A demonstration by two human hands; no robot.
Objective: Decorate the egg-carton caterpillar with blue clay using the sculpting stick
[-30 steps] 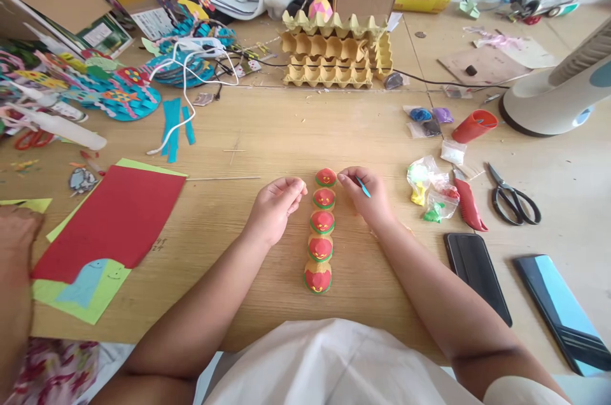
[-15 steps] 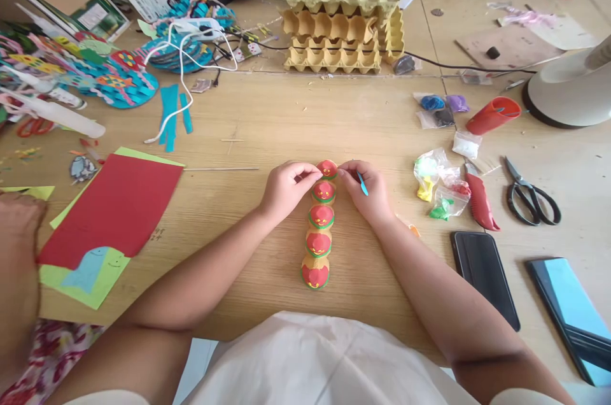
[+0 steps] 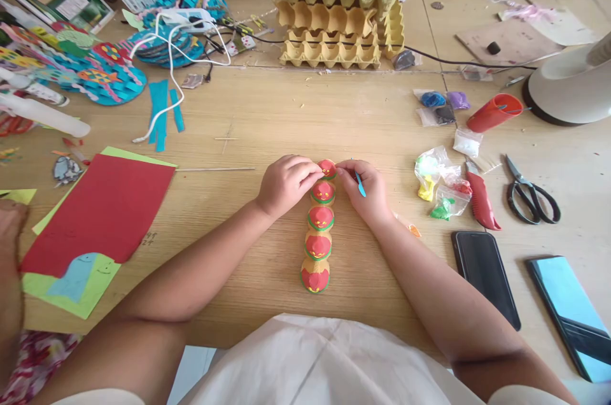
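Row of five joined carton cups point(image 3: 321, 218), red-topped with yellow faces and green rims, is laid on the desk point(image 3: 272, 265), running straight out from the body; both sides are probably left reachable this way. Farthest cup point(image 3: 328, 167) is flanked by both hands, likely so that it is steadied from opposite sides. By the left hand point(image 3: 289, 182), thumb and forefinger are brought together at the cup's left edge; whether anything is pinched cannot be told. By the right hand point(image 3: 366, 191), fingertips are placed at the right edge, while a blue tool point(image 3: 359, 185) is clamped among the curled fingers, presumably so that it need not be set down. Bagged clay point(image 3: 432, 172), a red-handled cutter point(image 3: 483, 201) and scissors point(image 3: 532, 198) are spread to the right, clear of the row. Egg trays point(image 3: 334, 23) are stacked beyond.
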